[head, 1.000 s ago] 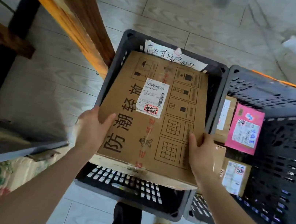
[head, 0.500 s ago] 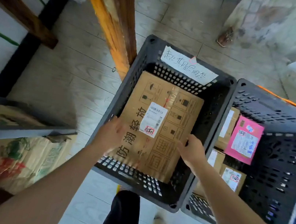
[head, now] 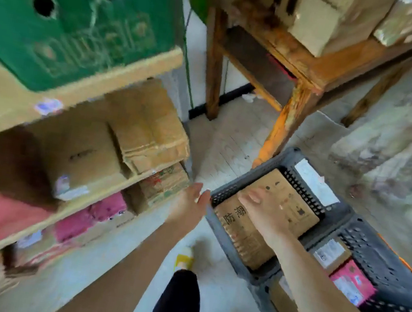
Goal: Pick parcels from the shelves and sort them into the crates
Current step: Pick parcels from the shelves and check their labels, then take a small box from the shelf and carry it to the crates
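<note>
A large brown cardboard box (head: 295, 209) with black printed characters lies flat inside the left dark grey crate (head: 258, 174). My right hand (head: 263, 212) hovers over that box with fingers extended, holding nothing. Outside the crate's near-left corner, my left hand (head: 189, 204) is open with straight fingers. A second dark crate (head: 382, 259) to the right holds a pink parcel (head: 351, 282) and a small brown parcel (head: 331, 254). Shelves (head: 121, 178) on the left carry brown boxes (head: 148, 125) and pink parcels (head: 106, 207). The view is motion-blurred.
A green carton (head: 68, 15) sits on the upper shelf at left. A worn wooden table (head: 301, 63) with cartons on top stands behind the crates, one leg beside the left crate. My leg and yellow slippers (head: 184, 259) are on the pale floor between shelf and crates.
Both hands have let go of the large box, which now rests in the left crate, and have lifted away. The view has swung left towards the shelves.
</note>
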Demonstrator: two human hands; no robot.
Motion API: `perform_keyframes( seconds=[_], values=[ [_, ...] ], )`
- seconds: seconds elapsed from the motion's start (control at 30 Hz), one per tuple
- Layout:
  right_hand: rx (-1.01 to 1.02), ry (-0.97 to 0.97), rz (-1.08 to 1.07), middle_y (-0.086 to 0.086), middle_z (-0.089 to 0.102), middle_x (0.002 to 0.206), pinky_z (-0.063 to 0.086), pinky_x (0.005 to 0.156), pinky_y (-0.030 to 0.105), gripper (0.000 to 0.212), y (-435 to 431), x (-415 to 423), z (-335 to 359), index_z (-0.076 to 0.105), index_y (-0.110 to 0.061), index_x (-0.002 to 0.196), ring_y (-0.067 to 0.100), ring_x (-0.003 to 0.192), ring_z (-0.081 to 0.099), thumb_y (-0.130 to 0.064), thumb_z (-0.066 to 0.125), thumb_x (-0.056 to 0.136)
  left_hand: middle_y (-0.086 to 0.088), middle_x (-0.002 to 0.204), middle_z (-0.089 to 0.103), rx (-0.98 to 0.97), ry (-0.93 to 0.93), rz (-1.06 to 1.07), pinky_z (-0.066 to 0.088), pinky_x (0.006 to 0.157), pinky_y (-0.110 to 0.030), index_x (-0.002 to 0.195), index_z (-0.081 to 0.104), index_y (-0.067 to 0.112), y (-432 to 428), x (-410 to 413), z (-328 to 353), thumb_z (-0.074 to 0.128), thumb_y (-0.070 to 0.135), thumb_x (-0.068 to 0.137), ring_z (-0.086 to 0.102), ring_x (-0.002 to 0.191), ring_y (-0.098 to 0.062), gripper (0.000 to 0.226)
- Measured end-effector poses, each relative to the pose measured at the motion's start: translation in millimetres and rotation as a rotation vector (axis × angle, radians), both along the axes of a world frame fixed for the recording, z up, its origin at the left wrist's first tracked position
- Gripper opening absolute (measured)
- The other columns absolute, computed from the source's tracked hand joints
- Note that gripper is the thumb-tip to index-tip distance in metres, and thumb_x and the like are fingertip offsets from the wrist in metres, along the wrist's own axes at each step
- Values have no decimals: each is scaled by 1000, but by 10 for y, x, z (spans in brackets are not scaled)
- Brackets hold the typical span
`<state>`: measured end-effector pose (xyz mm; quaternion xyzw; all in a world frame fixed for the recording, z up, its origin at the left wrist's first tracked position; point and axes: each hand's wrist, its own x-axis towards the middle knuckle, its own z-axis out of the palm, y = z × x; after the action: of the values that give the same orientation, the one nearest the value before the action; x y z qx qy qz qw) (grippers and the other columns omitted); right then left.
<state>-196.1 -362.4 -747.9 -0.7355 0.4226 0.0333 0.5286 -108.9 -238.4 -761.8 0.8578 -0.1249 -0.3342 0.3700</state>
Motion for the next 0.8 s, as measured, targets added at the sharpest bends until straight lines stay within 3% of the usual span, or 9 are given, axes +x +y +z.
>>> perform_keyframes(
  seconds=[0.07,0.13,0.27,0.33,0.4,0.47,0.53,0.63,0.8],
  values=[
    [-27,-60,94,9,59,126,40,78,8,39,409,64,436,54,-4,125,19,115,54,-26,53,93,-24,124,58,-12,-47,83,39,84,-30,120,55,-3,508,-84,466,42,25,98,55,114,-32,38],
    [-31,-110,174,11,62,119,41,81,23,36,850,167,810,58,-3,119,22,112,56,-26,55,92,-26,107,63,-44,-112,151,40,74,-34,105,60,-2,1028,-130,868,43,22,97,59,97,-34,30],
    [39,-240,362,4,60,110,43,69,6,33,1814,424,1454,58,-1,117,11,106,54,-21,58,90,-6,71,52,-25,-229,330,36,62,-32,72,48,17,2095,-136,1534,41,29,93,48,74,-32,25],
    [8,-291,443,11,63,112,41,78,14,32,2310,561,1703,59,0,115,17,106,56,-19,60,89,-5,72,52,-20,-274,411,31,59,-28,75,49,14,2635,-125,1780,42,24,95,48,75,-25,23],
    [-16,-337,510,14,64,112,41,78,17,31,2810,686,1882,61,0,113,17,101,58,-18,61,88,-7,97,66,-28,-300,501,35,68,-23,100,62,10,3196,-126,1927,44,22,96,59,93,-26,22],
    [-12,-380,588,7,64,109,41,74,14,32,3319,788,2020,60,-4,115,12,100,58,-21,61,88,-3,119,64,-41,-337,557,36,77,-17,122,58,11,3752,-139,2023,44,26,96,60,108,-21,33],
    [-23,-394,648,2,63,107,42,79,18,33,3813,883,2122,60,-9,116,11,101,58,-26,59,89,-1,113,63,-61,-369,583,35,78,-14,118,59,18,4296,-156,2088,45,26,96,59,107,-17,27],
    [-42,-416,678,3,63,114,41,86,22,34,4545,1033,2263,59,-10,118,9,100,56,-28,58,89,4,96,53,-120,-411,626,37,77,-19,94,53,26,5059,-110,2209,48,23,95,50,93,-11,6],
    [-93,-417,719,0,61,113,40,80,15,36,5453,1226,2369,57,-8,120,8,99,53,-28,58,90,0,96,59,-97,-486,674,34,71,-19,103,55,21,5931,167,2535,47,22,94,54,90,-17,12]
  ],
)
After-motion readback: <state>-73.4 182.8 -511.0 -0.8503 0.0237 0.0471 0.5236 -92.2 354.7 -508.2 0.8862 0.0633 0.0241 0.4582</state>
